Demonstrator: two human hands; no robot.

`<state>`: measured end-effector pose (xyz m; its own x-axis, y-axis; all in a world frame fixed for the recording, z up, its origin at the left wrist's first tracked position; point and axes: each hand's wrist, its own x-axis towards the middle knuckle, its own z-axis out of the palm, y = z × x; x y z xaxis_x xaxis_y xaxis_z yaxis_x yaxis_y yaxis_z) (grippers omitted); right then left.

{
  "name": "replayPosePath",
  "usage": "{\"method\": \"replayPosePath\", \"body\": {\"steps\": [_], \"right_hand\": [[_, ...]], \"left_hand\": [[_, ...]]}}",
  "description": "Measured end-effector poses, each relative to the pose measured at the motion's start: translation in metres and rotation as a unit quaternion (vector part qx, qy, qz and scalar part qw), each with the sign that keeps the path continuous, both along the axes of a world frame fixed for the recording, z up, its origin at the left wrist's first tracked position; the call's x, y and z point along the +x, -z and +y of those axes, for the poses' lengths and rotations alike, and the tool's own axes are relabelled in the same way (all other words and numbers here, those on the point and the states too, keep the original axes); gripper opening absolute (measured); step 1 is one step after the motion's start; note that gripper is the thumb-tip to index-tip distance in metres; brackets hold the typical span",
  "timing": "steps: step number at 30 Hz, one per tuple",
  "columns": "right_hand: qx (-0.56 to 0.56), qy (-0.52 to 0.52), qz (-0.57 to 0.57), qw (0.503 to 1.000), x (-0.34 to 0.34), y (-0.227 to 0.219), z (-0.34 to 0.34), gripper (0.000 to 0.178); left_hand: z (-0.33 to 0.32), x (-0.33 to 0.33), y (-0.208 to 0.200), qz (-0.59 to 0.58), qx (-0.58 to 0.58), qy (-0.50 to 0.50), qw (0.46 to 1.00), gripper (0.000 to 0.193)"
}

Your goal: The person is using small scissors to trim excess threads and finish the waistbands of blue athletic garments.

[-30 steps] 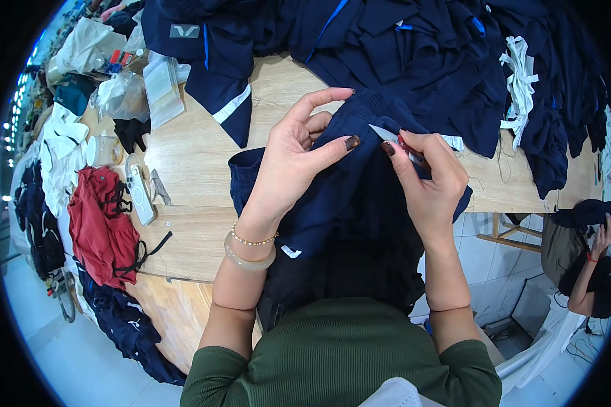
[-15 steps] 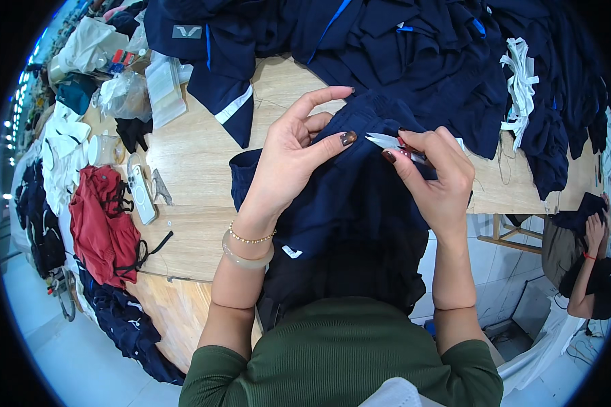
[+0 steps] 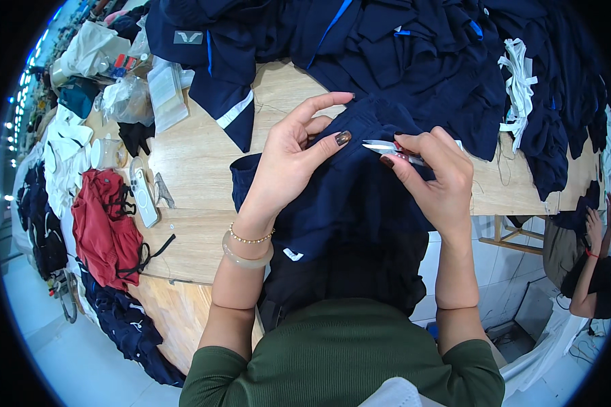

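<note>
A navy garment [image 3: 353, 197] with a gathered waistband lies across the table's near edge and hangs toward my lap. At the left side of the gathered part, my left hand [image 3: 295, 149] has the cloth at its thumb and curled fingers, the index finger stretched out above. My right hand [image 3: 438, 166] is closed on small thread snips [image 3: 380, 146] with reddish handles. Their silver blades point left over the cloth, a short way from my left thumb. Whether a thread lies between the blades is too small to tell.
A pile of navy garments [image 3: 414, 61] covers the far side of the table, with a bundle of white strips [image 3: 518, 88] on its right. To the left lie a phone [image 3: 143, 193], a red garment [image 3: 105, 227] and plastic bags [image 3: 125, 98]. Another person's hand [image 3: 594, 234] handles dark cloth at far right.
The snips in my right hand have shifted slightly left and down, toward my left thumb. My left hand has barely moved and stays at the navy garment.
</note>
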<state>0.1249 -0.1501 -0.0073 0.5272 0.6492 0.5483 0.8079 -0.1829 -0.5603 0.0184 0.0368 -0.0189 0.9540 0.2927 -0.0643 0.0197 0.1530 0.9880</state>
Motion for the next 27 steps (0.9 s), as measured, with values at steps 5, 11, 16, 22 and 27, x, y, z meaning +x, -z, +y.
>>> {"method": "replayPosePath", "body": {"steps": [5, 11, 16, 22, 27], "right_hand": [[-0.003, -0.004, -0.014, 1.000, 0.000, 0.002, 0.001, 0.023], [0.000, -0.010, -0.029, 1.000, -0.001, 0.006, 0.003, 0.022], [0.147, -0.041, 0.427, 0.892, 0.002, 0.033, 0.008, 0.018], [0.039, -0.041, 0.551, 0.833, 0.015, 0.107, 0.026, 0.023], [0.087, -0.016, 0.576, 0.813, 0.019, 0.111, 0.027, 0.019]], "left_hand": [[-0.002, 0.000, -0.003, 0.001, 0.012, -0.005, 1.000, 0.044], [-0.003, 0.000, -0.002, 0.007, 0.028, -0.002, 1.000, 0.044], [-0.005, 0.003, 0.004, 0.013, 0.166, 0.028, 0.986, 0.046], [0.004, 0.007, 0.066, 0.063, 0.329, 0.038, 0.941, 0.044], [-0.014, -0.006, 0.064, -0.103, 0.523, -0.189, 0.825, 0.029]]}}
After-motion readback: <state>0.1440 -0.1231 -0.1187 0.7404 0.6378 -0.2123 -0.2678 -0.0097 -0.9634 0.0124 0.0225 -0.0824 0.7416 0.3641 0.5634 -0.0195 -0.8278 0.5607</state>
